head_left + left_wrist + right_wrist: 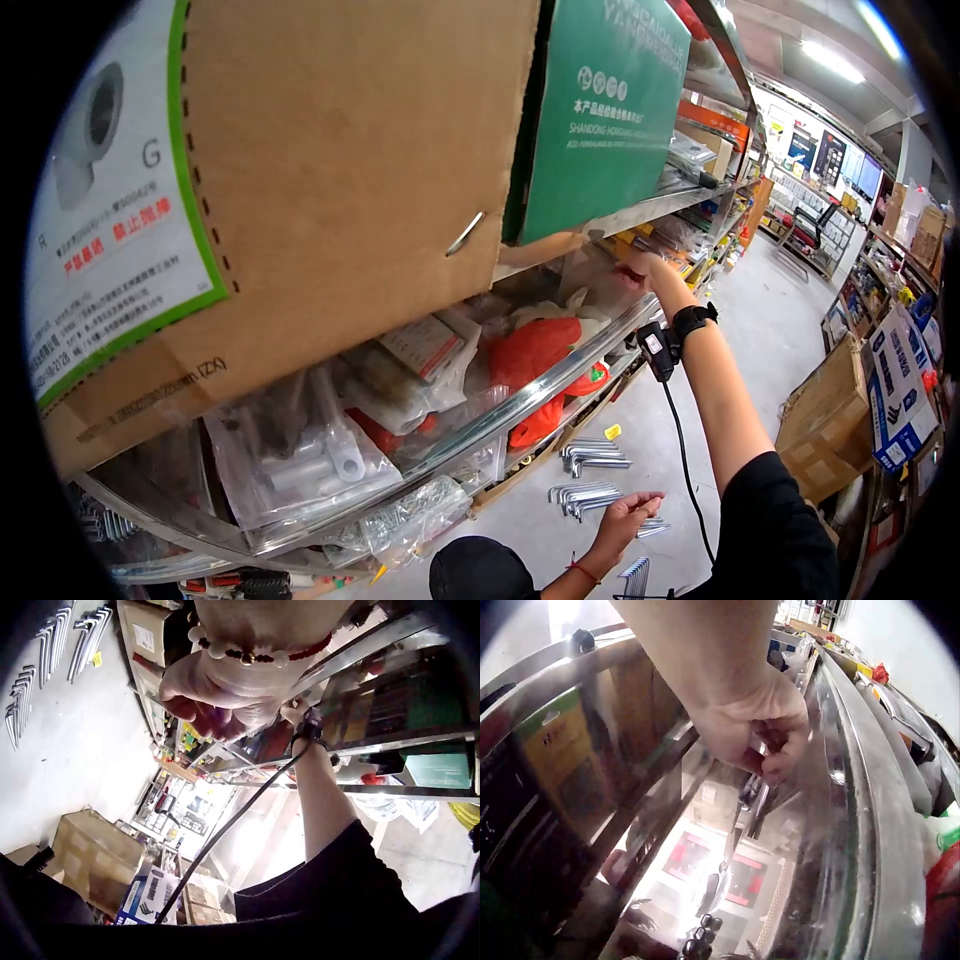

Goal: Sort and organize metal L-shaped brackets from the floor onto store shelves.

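My right hand point(640, 270) reaches over the metal rim point(560, 375) of a shelf, a black band and small camera point(657, 345) on its wrist. In the right wrist view the right hand point(769, 735) has curled fingers close over a shiny, reflecting surface. Thin dark bars point(757, 814) show right beyond the fingertips; I cannot tell whether they are gripped. Low over the floor is my left hand point(625, 520), a red bracelet point(585, 572) at its wrist. Up close, the left hand point(217, 697) has loosely bent fingers with nothing visible in them.
A big cardboard box point(350, 150) and a green box point(610, 120) stand on the shelf above. Below lie bagged fittings point(300, 460) and a red bag point(535, 355). Several L-shaped hex keys point(595, 455) lie on the floor. Across the aisle stands a carton point(830, 420). A cable point(685, 450) hangs from my right wrist.
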Demonstrator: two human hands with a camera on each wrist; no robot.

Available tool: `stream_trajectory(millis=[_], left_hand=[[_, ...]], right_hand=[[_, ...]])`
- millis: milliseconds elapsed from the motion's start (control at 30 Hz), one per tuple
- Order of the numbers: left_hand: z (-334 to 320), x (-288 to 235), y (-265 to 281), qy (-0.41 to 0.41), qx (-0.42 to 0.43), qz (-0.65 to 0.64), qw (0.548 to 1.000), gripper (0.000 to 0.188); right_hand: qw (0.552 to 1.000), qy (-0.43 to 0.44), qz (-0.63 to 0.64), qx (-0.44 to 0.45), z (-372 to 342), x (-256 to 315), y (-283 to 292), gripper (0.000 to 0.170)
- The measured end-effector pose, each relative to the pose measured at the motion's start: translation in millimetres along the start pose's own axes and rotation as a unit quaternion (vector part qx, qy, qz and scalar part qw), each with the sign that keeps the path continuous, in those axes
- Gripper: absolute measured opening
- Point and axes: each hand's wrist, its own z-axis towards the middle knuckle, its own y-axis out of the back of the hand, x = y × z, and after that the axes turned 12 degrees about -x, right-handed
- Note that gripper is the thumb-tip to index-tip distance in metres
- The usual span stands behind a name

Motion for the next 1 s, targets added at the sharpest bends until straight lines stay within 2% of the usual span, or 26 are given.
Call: stream_trajectory(millis=[133,167,200,233,333,367,467,567,767,1000], left_hand=[[2,3,3,0.002,-0.007,-0.009,1.0,0.02],[2,2,3,0.007,-0.009,-0.009,1.0,0.02],[2,1,3,0.011,-0.01,-0.009,1.0,0.019],[2,1,3,0.01,-0.009,0.001,1.0,0.019],[2,2,1,-0.002,-0.016,-0.01,1.0,0.019],[3,3,0,-0.003,-0.015,-0.007,1.0,0.019],[4,2,0,-0.005,-0.011,0.0,1.0,0.019],[4,2,1,-0.008,-0.006,0.003,1.0,0.019],[9,9,3,-0.014,-0.003,-0.006,1.0,0.02],[11,8,3,-0.013,-0.006,-0.01,1.0,0.02]], right_hand=[[0.971,0.122,-0.202,-0.026,27,-6,10,0.026],[0.917,0.171,-0.343,-0.11,27,-7,11,0.027],[0.833,0.215,-0.473,-0.191,-15,4,-5,0.029],[0.721,0.254,-0.588,-0.265,-39,10,-14,0.031],[0.666,0.398,-0.53,-0.342,-32,-3,-19,0.036],[0.656,0.433,-0.49,-0.377,-31,-9,-22,0.024],[0.639,0.437,-0.526,-0.353,-41,-7,-31,0.027],[0.638,0.411,-0.546,-0.355,-50,-3,-38,0.027],[0.628,0.424,-0.553,-0.346,-51,-6,-37,0.029],[0.648,0.426,-0.522,-0.355,-49,-6,-38,0.033]])
